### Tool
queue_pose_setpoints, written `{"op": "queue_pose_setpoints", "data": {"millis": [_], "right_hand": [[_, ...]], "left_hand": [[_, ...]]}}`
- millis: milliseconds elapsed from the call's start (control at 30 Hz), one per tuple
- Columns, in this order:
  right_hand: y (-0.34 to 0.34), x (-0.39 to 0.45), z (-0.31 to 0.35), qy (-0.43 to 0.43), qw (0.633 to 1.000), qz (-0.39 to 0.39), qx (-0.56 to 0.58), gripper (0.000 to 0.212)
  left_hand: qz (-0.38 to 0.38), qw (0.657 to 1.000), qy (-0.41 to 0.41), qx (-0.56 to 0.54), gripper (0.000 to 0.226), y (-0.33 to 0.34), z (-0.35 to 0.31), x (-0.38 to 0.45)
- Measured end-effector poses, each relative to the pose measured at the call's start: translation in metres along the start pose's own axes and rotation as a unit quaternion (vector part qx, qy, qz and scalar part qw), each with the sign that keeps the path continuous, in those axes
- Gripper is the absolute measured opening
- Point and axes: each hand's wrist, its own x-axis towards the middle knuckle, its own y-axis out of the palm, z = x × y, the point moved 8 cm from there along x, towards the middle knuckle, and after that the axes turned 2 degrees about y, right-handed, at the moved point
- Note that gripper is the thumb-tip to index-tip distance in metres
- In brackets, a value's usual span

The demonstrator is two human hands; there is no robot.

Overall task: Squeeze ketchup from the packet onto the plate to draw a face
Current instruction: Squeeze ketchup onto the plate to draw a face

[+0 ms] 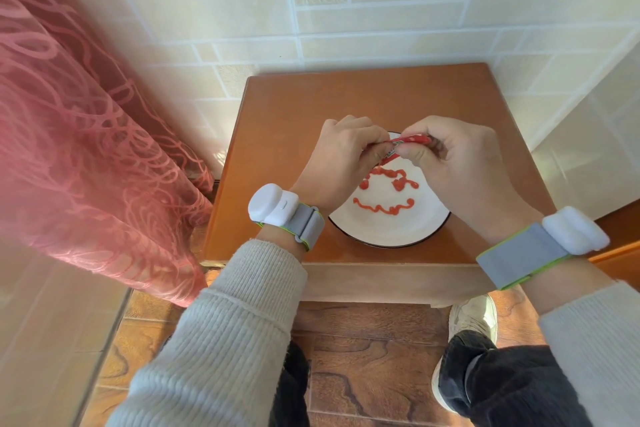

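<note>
Pinching the ketchup packet (408, 141) between left hand (341, 156) and right hand (460, 158) above the plate (391, 234) on the worktop (277, 149), the person is apparently finishing the face (386, 191): eyes, brows and mouth look drawn.

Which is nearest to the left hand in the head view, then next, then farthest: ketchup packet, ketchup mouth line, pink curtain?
1. ketchup packet: pinched in the left hand itself, over the plate.
2. ketchup mouth line: on the plate, toward the person.
3. pink curtain: far left, off the table.
</note>
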Motion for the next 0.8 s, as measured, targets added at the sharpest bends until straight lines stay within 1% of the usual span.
{"op": "queue_pose_setpoints", "data": {"millis": [100, 200, 400, 600, 667, 733, 800], "right_hand": [[-0.003, -0.001, 0.001, -0.013, 1.000, -0.020, -0.017, 0.005], [-0.006, 0.000, 0.000, -0.012, 0.999, -0.040, -0.035, 0.006], [-0.001, -0.001, 0.002, -0.013, 0.999, 0.006, -0.049, 0.003], [0.001, 0.000, -0.001, -0.004, 0.999, 0.016, -0.041, 0.005], [0.004, 0.000, -0.004, 0.002, 0.999, 0.026, -0.026, 0.010], [0.008, 0.000, -0.004, -0.006, 0.999, 0.041, -0.024, 0.012], [0.009, 0.000, -0.001, -0.023, 0.998, 0.041, -0.031, 0.008]], "left_hand": [[-0.001, 1.000, -0.014, -0.019, 0.011, 0.001, 0.003, 0.000], [0.012, 1.000, -0.026, -0.008, 0.006, 0.003, 0.006, 0.000], [0.037, 0.999, -0.029, -0.028, 0.008, 0.007, 0.009, -0.002], [0.049, 0.998, -0.026, -0.036, 0.010, 0.010, 0.007, -0.002], [0.049, 0.998, -0.026, -0.036, 0.010, 0.010, 0.008, -0.002], [0.050, 0.998, -0.026, -0.038, 0.009, 0.011, 0.007, -0.003], [0.052, 0.997, -0.027, -0.040, 0.008, 0.012, 0.007, -0.003]]}}
